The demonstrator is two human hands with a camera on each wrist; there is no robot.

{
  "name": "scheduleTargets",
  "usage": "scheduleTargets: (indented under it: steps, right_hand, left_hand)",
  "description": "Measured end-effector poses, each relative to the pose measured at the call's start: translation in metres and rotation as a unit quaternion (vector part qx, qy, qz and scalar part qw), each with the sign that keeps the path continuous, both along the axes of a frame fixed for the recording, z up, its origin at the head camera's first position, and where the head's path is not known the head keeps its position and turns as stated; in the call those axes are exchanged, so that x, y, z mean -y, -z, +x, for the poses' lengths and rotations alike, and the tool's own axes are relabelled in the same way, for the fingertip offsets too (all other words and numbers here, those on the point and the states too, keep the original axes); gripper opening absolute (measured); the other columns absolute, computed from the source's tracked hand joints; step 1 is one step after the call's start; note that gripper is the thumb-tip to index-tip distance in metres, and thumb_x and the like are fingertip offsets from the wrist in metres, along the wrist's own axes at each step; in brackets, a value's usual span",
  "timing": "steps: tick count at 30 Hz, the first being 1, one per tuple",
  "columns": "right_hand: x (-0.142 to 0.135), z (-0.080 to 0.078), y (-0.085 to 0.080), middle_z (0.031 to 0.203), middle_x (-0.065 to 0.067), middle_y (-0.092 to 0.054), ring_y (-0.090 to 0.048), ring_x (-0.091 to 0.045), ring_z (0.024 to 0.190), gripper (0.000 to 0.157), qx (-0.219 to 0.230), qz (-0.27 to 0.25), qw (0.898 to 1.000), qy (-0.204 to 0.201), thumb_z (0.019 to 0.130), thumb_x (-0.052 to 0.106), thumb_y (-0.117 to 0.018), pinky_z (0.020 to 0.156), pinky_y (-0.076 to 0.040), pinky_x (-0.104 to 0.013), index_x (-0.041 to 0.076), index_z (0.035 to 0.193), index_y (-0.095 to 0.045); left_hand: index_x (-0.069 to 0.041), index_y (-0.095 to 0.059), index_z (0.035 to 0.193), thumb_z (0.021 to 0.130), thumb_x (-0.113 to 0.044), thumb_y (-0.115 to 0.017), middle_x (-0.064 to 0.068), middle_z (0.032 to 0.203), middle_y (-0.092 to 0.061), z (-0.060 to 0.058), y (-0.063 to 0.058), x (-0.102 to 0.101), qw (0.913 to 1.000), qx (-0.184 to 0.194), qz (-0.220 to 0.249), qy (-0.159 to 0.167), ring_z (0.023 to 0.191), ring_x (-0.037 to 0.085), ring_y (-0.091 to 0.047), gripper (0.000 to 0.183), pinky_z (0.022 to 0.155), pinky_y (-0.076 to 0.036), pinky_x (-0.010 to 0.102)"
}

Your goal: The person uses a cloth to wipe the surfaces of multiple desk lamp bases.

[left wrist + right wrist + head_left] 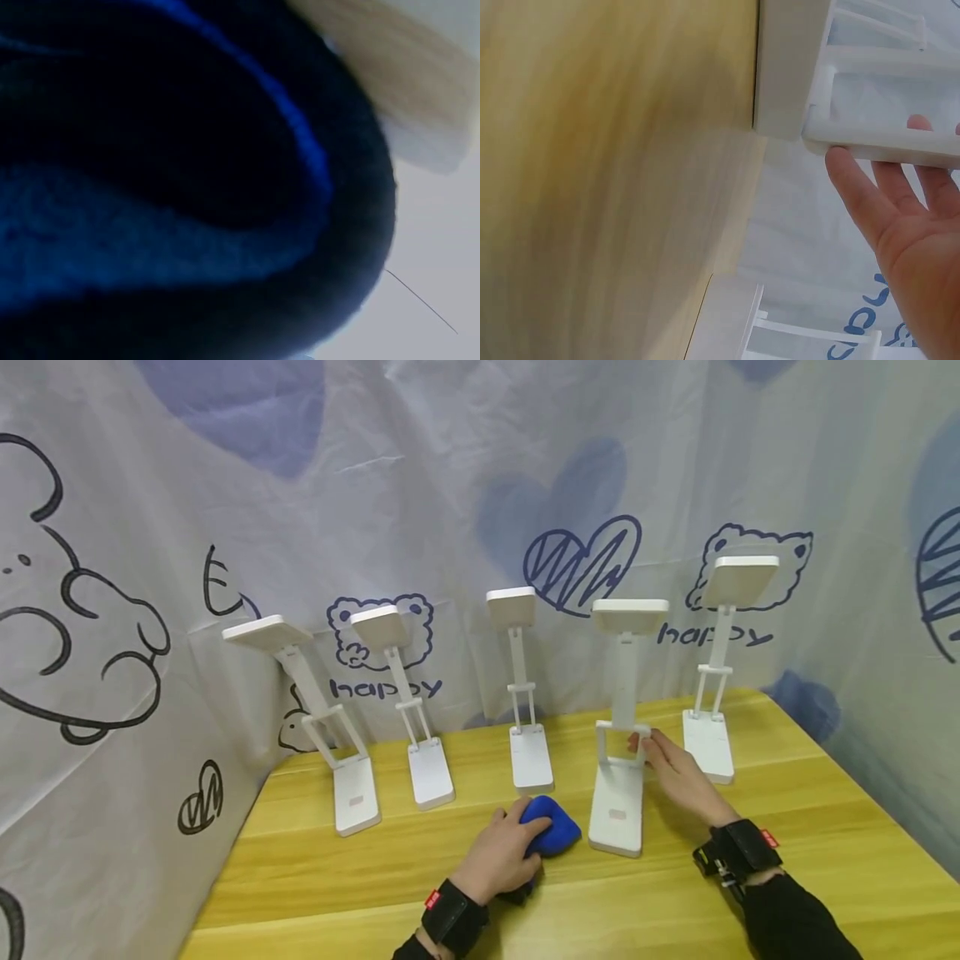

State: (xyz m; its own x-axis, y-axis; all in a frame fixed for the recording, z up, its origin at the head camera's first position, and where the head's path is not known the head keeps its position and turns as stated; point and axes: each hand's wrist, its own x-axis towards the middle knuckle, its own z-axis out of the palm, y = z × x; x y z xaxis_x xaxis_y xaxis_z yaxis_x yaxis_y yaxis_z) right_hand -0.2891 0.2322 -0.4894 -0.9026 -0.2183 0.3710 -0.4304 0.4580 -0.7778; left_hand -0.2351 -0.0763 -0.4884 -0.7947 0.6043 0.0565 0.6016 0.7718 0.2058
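Note:
My left hand (pixel 501 853) grips a bunched blue cloth (pixel 553 828) just above the table, left of a white desk lamp (pixel 617 817). In the left wrist view the cloth (pixel 150 232) fills most of the picture, dark and blurred, and hides the fingers. My right hand (pixel 686 781) holds the same lamp by the right bar of its lower support frame. The right wrist view has this hand (pixel 922 240) at the bar (pixel 885 142), with fingertips showing past its far side. The lamp stands upright with its head facing down, nearer to me than the others.
Along the back of the wood-grain table (pixel 300 877) stand more white lamps: one far left (pixel 356 797), one beside it (pixel 430 772), one in the middle (pixel 531 758) and one at right (pixel 707 747). A patterned curtain (pixel 420 518) hangs close behind them.

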Motion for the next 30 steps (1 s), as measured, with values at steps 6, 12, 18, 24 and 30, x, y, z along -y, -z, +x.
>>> scheduleTargets:
  steps: [6, 12, 18, 24, 30]
  right_hand:
    - [0.004, 0.001, -0.001, 0.118, -0.022, -0.056, -0.05, -0.038, 0.114, 0.041, -0.012, 0.019, 1.0, 0.002, 0.105, 0.027, -0.023, 0.091, -0.044, -0.057, 0.0, 0.121, -0.051]
    - [0.004, -0.002, 0.002, 0.129, -0.026, -0.055, -0.048, -0.04, 0.119, 0.047, 0.008, 0.054, 0.998, 0.011, 0.104, 0.031, -0.031, 0.094, -0.042, -0.059, -0.001, 0.135, -0.046]
    - [0.002, -0.003, 0.003, 0.118, -0.022, -0.061, -0.056, -0.037, 0.108, 0.035, -0.022, 0.084, 0.996, 0.022, 0.104, 0.024, -0.034, 0.085, -0.048, -0.056, 0.002, 0.123, -0.054]
    - [0.003, -0.002, 0.003, 0.12, -0.023, -0.059, -0.056, -0.036, 0.108, 0.037, 0.014, 0.077, 0.997, 0.014, 0.104, 0.026, -0.03, 0.085, -0.05, -0.054, 0.003, 0.124, -0.051]
    - [0.003, -0.002, 0.004, 0.122, -0.022, -0.058, -0.055, -0.035, 0.111, 0.036, 0.018, 0.069, 0.997, 0.011, 0.104, 0.026, -0.031, 0.085, -0.05, -0.054, 0.004, 0.125, -0.05]
  left_hand:
    - [-0.018, -0.055, 0.134, 0.086, -0.02, -0.061, 0.018, 0.144, -0.04, -0.001, 0.001, 0.002, 0.9999, -0.002, 0.012, 0.0, 0.117, 0.041, -0.046, 0.049, 0.087, -0.05, 0.048]
    - [-0.02, -0.053, 0.135, 0.088, -0.021, -0.058, 0.015, 0.149, -0.033, -0.002, 0.002, -0.001, 0.9984, -0.037, 0.041, -0.007, 0.114, 0.038, -0.049, 0.047, 0.085, -0.052, 0.046]
    - [-0.015, -0.05, 0.138, 0.091, -0.024, -0.054, 0.014, 0.153, -0.028, -0.003, -0.002, -0.016, 0.9939, -0.086, 0.069, 0.008, 0.121, 0.034, -0.047, 0.048, 0.091, -0.049, 0.044]
    - [-0.02, -0.05, 0.138, 0.089, -0.022, -0.057, 0.011, 0.148, -0.038, -0.004, -0.005, -0.034, 0.9935, -0.078, 0.084, 0.003, 0.117, 0.03, -0.051, 0.049, 0.089, -0.05, 0.043]
    - [-0.021, -0.055, 0.134, 0.085, -0.021, -0.06, 0.011, 0.135, -0.05, -0.01, -0.011, -0.055, 0.992, -0.078, 0.098, -0.018, 0.111, 0.026, -0.056, 0.049, 0.086, -0.053, 0.04]
